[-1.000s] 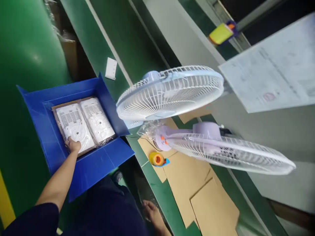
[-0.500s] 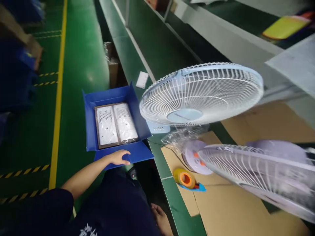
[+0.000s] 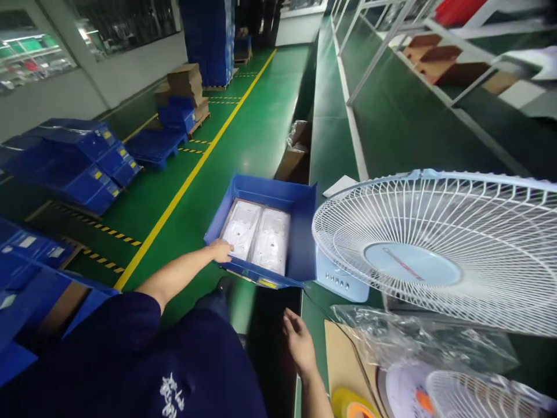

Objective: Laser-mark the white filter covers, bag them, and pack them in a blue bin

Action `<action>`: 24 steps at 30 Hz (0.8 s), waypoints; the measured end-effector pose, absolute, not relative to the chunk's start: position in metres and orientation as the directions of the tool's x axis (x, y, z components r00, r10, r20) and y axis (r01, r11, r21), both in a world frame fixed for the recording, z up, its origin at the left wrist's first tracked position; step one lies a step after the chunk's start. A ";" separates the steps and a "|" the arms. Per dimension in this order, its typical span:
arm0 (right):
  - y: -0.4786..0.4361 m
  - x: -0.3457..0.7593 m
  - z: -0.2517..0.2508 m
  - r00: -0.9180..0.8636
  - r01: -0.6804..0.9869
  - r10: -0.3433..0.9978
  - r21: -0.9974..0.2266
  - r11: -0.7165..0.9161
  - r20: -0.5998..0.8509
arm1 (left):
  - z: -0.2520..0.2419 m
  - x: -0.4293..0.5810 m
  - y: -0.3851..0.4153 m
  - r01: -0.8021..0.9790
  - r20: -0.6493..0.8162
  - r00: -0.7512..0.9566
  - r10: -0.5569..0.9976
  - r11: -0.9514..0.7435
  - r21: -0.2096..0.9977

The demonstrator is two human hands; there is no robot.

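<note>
My left hand (image 3: pixel 221 251) is closed over the near-left edge of an open blue cardboard box (image 3: pixel 303 241), thumb inside. Two white slotted parts wrapped in clear plastic (image 3: pixel 270 241) lie side by side in the box. My right hand (image 3: pixel 299 337) is held by the bench edge, below the box's near right corner, its fingers loosely bent and apart with nothing in them. Right of the box, a light blue fan (image 3: pixel 413 264) in a white wire grille tilts over its base with buttons (image 3: pixel 342 281).
The green bench (image 3: pixel 333 139) runs away on the right. Clear plastic film (image 3: pixel 418 331), a yellow tape roll (image 3: pixel 348 403) and a lilac fan (image 3: pixel 474 395) lie nearer me. Stacked blue boxes (image 3: pixel 78 162) and a blue pallet (image 3: pixel 152 145) stand left of the yellow floor line.
The view has swung up and left. My left hand has gone from the near flap to the box's left corner, and that flap now hangs down. My right hand has risen and reached forward.
</note>
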State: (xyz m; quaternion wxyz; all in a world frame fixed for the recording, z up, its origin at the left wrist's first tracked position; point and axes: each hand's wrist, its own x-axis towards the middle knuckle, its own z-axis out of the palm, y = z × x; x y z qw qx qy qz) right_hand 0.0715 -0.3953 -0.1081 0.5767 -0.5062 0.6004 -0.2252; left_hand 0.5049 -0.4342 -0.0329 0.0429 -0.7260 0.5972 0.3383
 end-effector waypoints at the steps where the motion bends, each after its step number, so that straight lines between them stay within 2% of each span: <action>1: -0.403 0.079 -0.106 0.207 -0.350 -0.871 -0.866 0.358 -0.445 | -0.033 0.515 -0.439 -0.888 -0.517 0.121 -0.848 -0.324 0.325; 6: -0.425 0.118 -0.110 0.342 -0.443 -0.846 -0.865 0.237 -0.408 | -0.047 0.559 -0.459 -0.779 -0.436 0.413 -0.800 -0.558 0.286; 10: -0.453 0.157 -0.128 0.427 -0.589 -0.792 -0.799 0.122 -0.435 | -0.071 0.576 -0.488 -0.689 -0.433 0.493 -0.754 -0.643 0.335; 13: -0.479 0.189 -0.151 0.433 -0.728 -0.726 -0.682 0.069 -0.535 | -0.093 0.581 -0.529 -0.637 -0.432 0.518 -0.739 -0.670 0.382; 16: -0.496 0.216 -0.179 0.343 -0.867 -0.631 -0.493 0.072 -0.696 | -0.111 0.593 -0.585 -0.589 -0.426 0.541 -0.725 -0.689 0.423; 20: -0.496 0.235 -0.206 0.184 -0.961 -0.526 -0.264 0.080 -0.831 | -0.120 0.625 -0.683 -0.592 -0.293 0.554 -0.779 -0.616 0.520; 24: -0.487 0.241 -0.207 0.117 -0.977 -0.507 -0.191 0.097 -0.854 | -0.115 0.648 -0.767 -0.683 0.025 0.489 -0.872 -0.365 0.633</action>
